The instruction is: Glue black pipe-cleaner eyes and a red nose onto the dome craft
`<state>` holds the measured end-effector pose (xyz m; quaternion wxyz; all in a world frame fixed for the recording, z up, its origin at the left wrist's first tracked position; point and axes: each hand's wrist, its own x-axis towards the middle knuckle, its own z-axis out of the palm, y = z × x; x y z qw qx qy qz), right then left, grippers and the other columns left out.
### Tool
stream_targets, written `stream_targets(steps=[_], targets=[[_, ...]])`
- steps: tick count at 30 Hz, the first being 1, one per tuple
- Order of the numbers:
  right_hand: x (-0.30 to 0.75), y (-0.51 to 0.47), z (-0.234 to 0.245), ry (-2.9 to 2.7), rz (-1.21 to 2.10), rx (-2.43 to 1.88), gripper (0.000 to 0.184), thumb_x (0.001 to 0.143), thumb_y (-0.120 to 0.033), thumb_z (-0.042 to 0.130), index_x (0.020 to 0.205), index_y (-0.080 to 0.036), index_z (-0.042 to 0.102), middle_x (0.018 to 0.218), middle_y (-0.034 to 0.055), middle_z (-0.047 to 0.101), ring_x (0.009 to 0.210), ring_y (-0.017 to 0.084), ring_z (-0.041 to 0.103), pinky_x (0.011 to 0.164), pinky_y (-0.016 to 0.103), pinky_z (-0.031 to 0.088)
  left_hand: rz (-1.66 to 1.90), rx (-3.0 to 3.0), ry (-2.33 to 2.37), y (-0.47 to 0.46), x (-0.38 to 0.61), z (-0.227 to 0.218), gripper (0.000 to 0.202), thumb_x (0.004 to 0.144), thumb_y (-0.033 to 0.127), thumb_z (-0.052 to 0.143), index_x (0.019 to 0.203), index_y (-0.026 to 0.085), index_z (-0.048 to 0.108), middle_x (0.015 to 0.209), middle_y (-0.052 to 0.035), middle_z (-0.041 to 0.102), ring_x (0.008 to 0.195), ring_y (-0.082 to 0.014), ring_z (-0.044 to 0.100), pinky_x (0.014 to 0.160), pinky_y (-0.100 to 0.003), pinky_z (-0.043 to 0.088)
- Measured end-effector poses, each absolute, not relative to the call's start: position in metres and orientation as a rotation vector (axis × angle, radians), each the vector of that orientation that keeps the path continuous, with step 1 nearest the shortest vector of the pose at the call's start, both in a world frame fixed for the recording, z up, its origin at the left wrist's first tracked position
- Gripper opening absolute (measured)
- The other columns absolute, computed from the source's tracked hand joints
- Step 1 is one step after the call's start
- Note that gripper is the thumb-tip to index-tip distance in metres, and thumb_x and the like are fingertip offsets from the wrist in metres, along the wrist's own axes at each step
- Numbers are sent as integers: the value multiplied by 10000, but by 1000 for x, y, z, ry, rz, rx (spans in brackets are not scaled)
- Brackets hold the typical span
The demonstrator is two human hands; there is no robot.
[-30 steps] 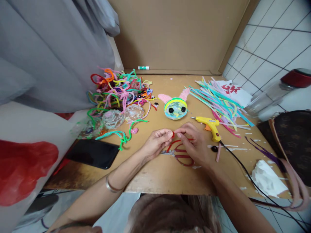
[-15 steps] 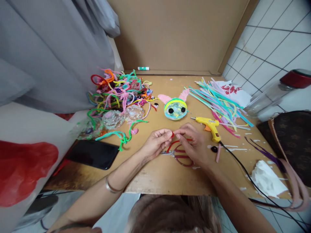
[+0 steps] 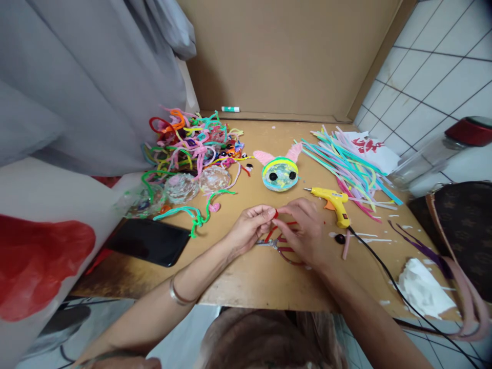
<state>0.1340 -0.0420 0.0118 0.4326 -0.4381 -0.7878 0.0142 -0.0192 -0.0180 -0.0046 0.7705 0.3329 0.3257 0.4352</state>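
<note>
My left hand (image 3: pixel 251 225) pinches a small red piece (image 3: pixel 275 215), which looks like a coiled end of red pipe cleaner, between thumb and fingertips. From the other side, the thumb and forefinger of my right hand (image 3: pixel 305 230) close on the same piece. Beneath the hands lie scissors (image 3: pixel 286 254) with red handles, partly covered by my right hand. A red strand (image 3: pixel 271 233) shows between the hands and the scissors. Beyond them stands a round animal head (image 3: pixel 280 177) with pink ears, black eyes and a yellow-green band.
A yellow glue gun (image 3: pixel 333 201) lies on the right, its cord running to the front edge. Loose pipe cleaners (image 3: pixel 349 159) are behind it. A tangled pile (image 3: pixel 192 143) and a black phone (image 3: pixel 149 242) are at left. A crumpled tissue (image 3: pixel 423 289) lies near a brown bag (image 3: pixel 457 225).
My right fingers have shifted slightly around the red piece, with the thumb now nearer to it. The view has moved a little; the things on the table lie as before.
</note>
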Motion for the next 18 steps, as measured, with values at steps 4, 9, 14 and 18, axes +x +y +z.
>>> stream_targets(steps=[4, 9, 14, 18], targets=[[133, -42, 11, -1943, -2, -1097, 47, 862, -248, 585, 879, -205, 581, 803, 47, 586, 782, 200, 538, 672, 347, 412, 940, 715, 706, -19, -18, -5, 311, 631, 357, 800, 719, 102, 646, 516, 60, 438, 463, -11, 323, 453, -141, 252], [131, -41, 7, -1908, 23, -1119, 38, 836, -228, 596, 864, -211, 576, 799, 41, 591, 777, 198, 541, 674, 349, 416, 935, 701, 698, -19, -18, -5, 298, 645, 347, 791, 719, 100, 641, 526, 54, 452, 466, -11, 346, 450, -133, 266], [131, -40, 8, -1868, 79, -1131, 43, 824, -219, 602, 860, -213, 579, 793, 37, 601, 785, 200, 551, 686, 358, 425, 932, 642, 680, -18, -18, -4, 306, 660, 361, 778, 679, 104, 613, 586, 22, 531, 486, -19, 421, 469, -132, 325], [132, -40, 9, -1854, 96, -1138, 33, 826, -217, 598, 855, -209, 584, 789, 38, 605, 787, 201, 555, 692, 362, 432, 928, 652, 683, -19, -18, -4, 313, 694, 391, 747, 704, 104, 623, 592, 14, 541, 494, -29, 439, 472, -140, 334]])
